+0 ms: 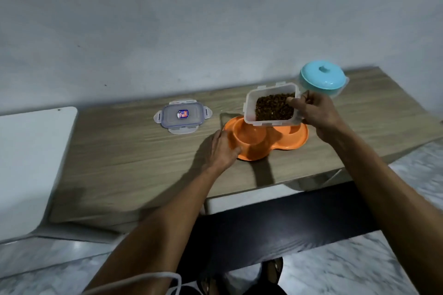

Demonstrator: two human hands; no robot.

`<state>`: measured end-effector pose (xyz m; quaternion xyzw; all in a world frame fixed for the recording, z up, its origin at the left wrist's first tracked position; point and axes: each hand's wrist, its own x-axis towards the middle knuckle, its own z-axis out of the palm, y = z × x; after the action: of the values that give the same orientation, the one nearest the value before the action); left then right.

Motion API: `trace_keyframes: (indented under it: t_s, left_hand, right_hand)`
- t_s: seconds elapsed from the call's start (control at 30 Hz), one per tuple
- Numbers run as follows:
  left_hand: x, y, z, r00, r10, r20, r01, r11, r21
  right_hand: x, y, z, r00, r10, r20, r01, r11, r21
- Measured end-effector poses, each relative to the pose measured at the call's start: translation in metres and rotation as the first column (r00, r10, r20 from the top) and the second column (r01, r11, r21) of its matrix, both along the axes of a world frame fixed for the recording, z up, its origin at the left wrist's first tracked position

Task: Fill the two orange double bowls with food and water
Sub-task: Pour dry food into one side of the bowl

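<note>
So the orange double bowl (268, 141) sits on the wooden table (119, 163), a bit right of centre and towards the near edge. Only one double bowl shows here. Both of its wells look empty as far as I can see, though the left one is partly covered by the container above it.

The right hand (316, 112) has a clear plastic container (273, 105) gripped by its right wall, fingers (293, 101) curled over the rim and dipping inside, thumb side on the outer wall. The tub is tipped so its open mouth faces the camera, and it hangs right over the far edge of the bowl's left well. It's about full of brown kibble (274, 108), which sits in the tub; none shows in the bowl.

The left hand (223, 148) lies flat-ish on the table against the bowl's left rim, fingers close together and lightly bent, touching the orange edge rather than gripping it properly.

Further left on the table, well apart from the bowl, the container's lid (182, 116) lies flat, clear with four open clip flaps and a small sticker in the middle. At the far right there's a teal lidded pot (323, 79) just behind the right hand.
</note>
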<state>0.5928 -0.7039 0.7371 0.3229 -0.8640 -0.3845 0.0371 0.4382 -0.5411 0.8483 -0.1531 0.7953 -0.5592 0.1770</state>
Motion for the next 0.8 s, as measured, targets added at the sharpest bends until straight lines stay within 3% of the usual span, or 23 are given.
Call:
trace_keyframes:
  t_s: [0.1, 0.2, 0.4, 0.8]
  left_hand:
    - [-0.004, 0.004, -0.01, 0.988, -0.06, 0.141, 0.085, 0.981, -0.175]
    - [-0.006, 0.006, -0.018, 0.984, -0.054, 0.169, 0.099, 0.957, -0.272]
    - [-0.011, 0.007, -0.022, 0.98, -0.02, 0.2, 0.08, 0.953, -0.292]
    - [-0.013, 0.008, -0.02, 0.975, 0.007, 0.224, 0.055, 0.961, -0.27]
  right_hand:
    - [-0.001, 0.009, -0.004, 0.993, -0.026, -0.119, 0.035, 0.997, 0.074]
    - [0.005, 0.012, -0.004, 0.966, -0.025, -0.257, 0.074, 0.98, 0.184]
    - [0.015, 0.006, -0.005, 0.899, 0.047, -0.436, 0.083, 0.958, 0.275]
    - [0.026, -0.008, -0.01, 0.779, 0.176, -0.602, 0.055, 0.937, 0.345]
